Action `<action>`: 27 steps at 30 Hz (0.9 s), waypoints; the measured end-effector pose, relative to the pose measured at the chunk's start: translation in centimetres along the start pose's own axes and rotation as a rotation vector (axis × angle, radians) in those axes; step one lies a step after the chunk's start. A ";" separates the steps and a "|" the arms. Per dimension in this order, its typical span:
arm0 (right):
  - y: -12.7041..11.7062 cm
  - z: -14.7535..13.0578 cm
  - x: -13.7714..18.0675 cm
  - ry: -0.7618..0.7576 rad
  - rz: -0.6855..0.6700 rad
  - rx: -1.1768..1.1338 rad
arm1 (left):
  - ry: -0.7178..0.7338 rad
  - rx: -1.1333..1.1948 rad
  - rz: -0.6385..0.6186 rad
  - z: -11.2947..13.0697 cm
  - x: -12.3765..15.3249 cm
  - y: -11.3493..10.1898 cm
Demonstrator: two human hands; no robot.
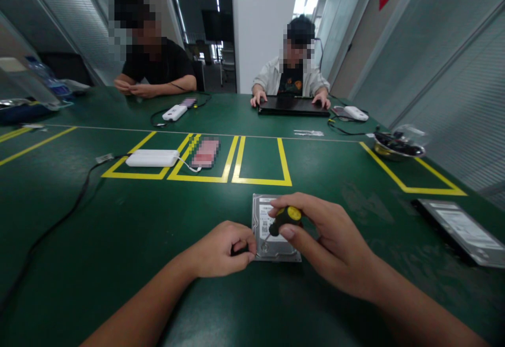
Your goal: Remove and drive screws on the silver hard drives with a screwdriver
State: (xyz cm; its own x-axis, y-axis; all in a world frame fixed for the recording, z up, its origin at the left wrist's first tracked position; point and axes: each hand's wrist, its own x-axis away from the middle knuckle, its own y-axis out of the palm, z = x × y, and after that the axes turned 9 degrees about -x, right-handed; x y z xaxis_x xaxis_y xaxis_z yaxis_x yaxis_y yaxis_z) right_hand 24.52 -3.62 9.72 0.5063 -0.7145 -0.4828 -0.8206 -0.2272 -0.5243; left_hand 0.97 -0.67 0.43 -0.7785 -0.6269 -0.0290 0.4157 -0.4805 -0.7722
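A silver hard drive (272,228) lies flat on the green table (118,241) just in front of me. My right hand (327,241) is closed round a small screwdriver (284,219) with a yellow and black handle; its tip points down at the drive's near left corner. My left hand (221,249) is closed at the drive's left edge, its fingers pinched against that corner. Whether the left fingers hold anything small is hidden.
Yellow taped boxes (260,162) mark the table's middle, with a white power bank (152,158) and cable in one. A flat device (461,228) lies at right, a bowl of parts (398,146) behind it. Two people sit across, one at a laptop (294,106).
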 end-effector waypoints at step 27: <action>0.5 0.0 0.2 -0.021 -0.008 -0.048 | -0.018 0.006 -0.011 -0.1 0.1 -0.1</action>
State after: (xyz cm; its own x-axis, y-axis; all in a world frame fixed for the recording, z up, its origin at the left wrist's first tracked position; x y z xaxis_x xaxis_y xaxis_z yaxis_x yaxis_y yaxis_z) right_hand 24.25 -3.85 9.37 0.5178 -0.6985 -0.4940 -0.8283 -0.2648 -0.4937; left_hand 0.84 -0.64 0.45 -0.7744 -0.6326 -0.0092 0.4099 -0.4907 -0.7689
